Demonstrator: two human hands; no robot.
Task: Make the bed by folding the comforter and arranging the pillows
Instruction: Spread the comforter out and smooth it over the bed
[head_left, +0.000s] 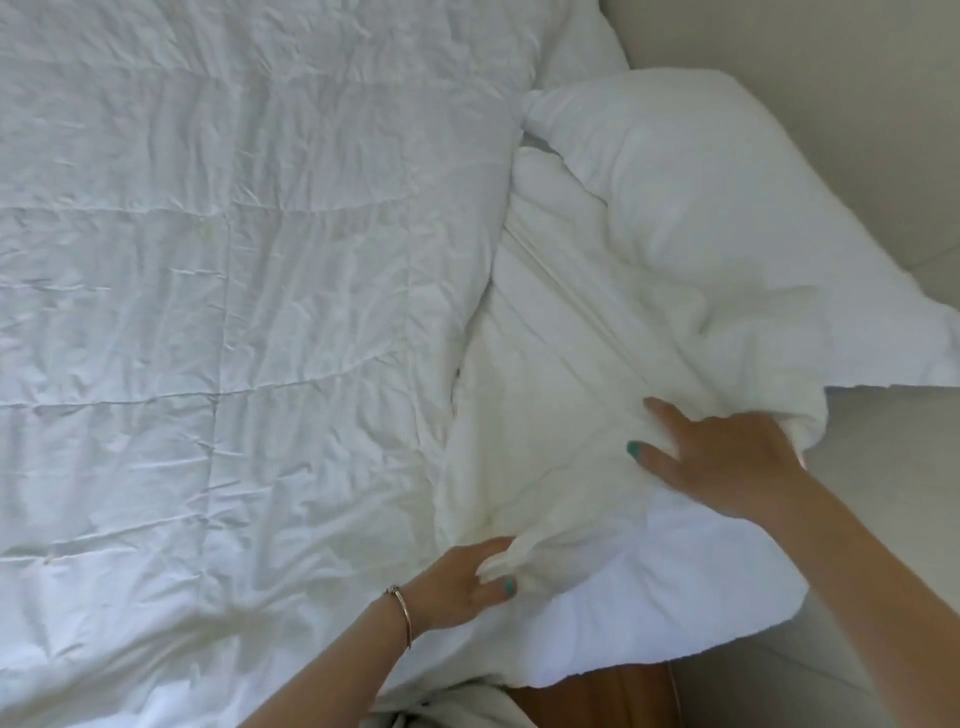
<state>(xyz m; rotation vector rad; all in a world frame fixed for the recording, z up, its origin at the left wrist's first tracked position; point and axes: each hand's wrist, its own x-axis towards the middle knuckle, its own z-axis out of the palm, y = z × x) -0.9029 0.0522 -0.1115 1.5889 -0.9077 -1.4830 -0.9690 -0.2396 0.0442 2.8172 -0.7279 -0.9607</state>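
Note:
A white quilted comforter (208, 312) lies spread and wrinkled over the left of the bed. To its right a white pillow (571, 405) lies flat, with a second plump pillow (701, 182) leaning on its far end. My left hand (467, 582), with a bracelet on the wrist, pinches the near left corner of the flat pillow. My right hand (727, 457) grips that pillow's right edge, fingers spread on top and cloth bunched under the palm. A third pillow (582, 47) peeks out at the top.
A pale wall or headboard (831, 78) runs along the right. A white sheet edge (727, 613) hangs over the mattress corner. A brown wooden surface (597, 701) shows at the bottom, beside a light floor (883, 571).

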